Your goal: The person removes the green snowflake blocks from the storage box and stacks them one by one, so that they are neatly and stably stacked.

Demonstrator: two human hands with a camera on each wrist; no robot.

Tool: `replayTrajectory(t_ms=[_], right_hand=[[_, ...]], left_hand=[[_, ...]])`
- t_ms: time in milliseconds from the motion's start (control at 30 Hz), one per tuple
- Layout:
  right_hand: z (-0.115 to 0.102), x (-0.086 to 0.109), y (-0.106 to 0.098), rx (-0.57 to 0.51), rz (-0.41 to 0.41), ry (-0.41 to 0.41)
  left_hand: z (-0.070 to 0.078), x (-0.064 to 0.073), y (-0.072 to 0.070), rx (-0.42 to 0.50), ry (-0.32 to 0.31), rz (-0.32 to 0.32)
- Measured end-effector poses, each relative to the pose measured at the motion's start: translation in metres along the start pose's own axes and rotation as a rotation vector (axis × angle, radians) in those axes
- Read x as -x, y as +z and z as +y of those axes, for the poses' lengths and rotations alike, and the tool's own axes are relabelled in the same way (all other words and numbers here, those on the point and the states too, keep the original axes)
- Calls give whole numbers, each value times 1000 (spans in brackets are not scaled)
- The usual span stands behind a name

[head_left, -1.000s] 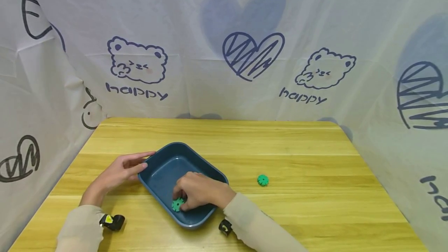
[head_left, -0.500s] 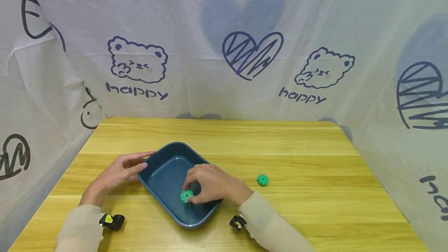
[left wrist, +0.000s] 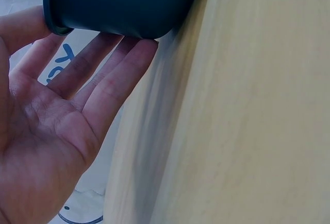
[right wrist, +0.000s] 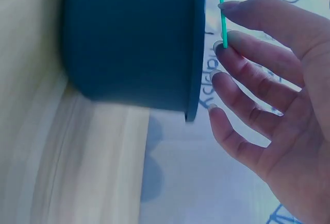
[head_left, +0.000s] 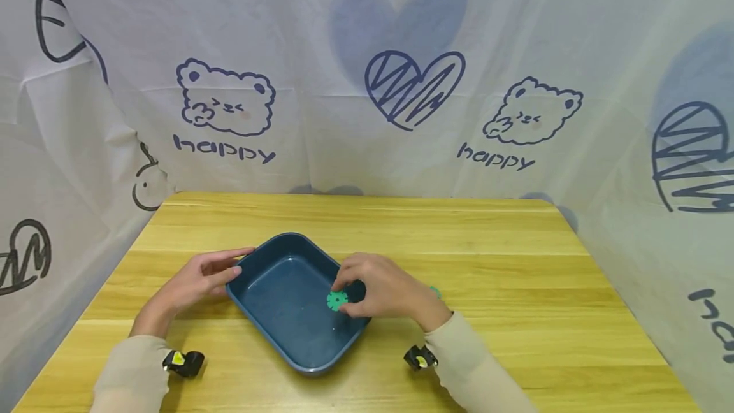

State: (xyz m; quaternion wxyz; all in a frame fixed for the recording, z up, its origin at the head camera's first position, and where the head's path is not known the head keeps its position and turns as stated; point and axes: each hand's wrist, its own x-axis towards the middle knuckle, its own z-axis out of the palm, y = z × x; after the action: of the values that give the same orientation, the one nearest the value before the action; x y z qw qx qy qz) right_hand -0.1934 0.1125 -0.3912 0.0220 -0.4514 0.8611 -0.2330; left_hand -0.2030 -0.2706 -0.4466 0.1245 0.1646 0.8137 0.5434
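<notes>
A dark blue rectangular basin (head_left: 275, 311) with rounded corners sits at an angle on the wooden table. My left hand (head_left: 197, 282) rests against its left side, thumb at the rim and extended fingers touching the outer wall, as the left wrist view (left wrist: 103, 90) also shows. Between thumb and fingertips my right hand (head_left: 381, 292) pinches a green notched disc (head_left: 337, 301) with a small centre hole. In the right wrist view the disc (right wrist: 224, 26) appears edge-on, raised above the rim. A second green disc (head_left: 436, 291) on the table is mostly hidden behind the right hand.
The wooden table (head_left: 516, 253) extends right of and behind the basin. White cloth (head_left: 321, 30) printed with hearts and bears encloses the back and sides. A small black camera (head_left: 185, 363) is strapped at the left wrist, another camera (head_left: 420, 357) at the right.
My right hand has lifted the green disc and carried it right and away from me, toward the basin's right rim. It now covers most of the second disc. My left hand has stayed still.
</notes>
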Motion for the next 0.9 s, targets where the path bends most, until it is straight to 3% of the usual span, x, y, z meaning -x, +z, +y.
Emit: replayTrajectory(t_ms=[233,600,900], right_hand=[[10,15,-9,-23,28,78],[31,40,-21,-72,116,87],[47,60,-29,-94,146,144]], left_hand=[[1,-1,1,-29,-2,9],[2,-3,1,-5,9,-5],[1,-1,1,3,-1,0]])
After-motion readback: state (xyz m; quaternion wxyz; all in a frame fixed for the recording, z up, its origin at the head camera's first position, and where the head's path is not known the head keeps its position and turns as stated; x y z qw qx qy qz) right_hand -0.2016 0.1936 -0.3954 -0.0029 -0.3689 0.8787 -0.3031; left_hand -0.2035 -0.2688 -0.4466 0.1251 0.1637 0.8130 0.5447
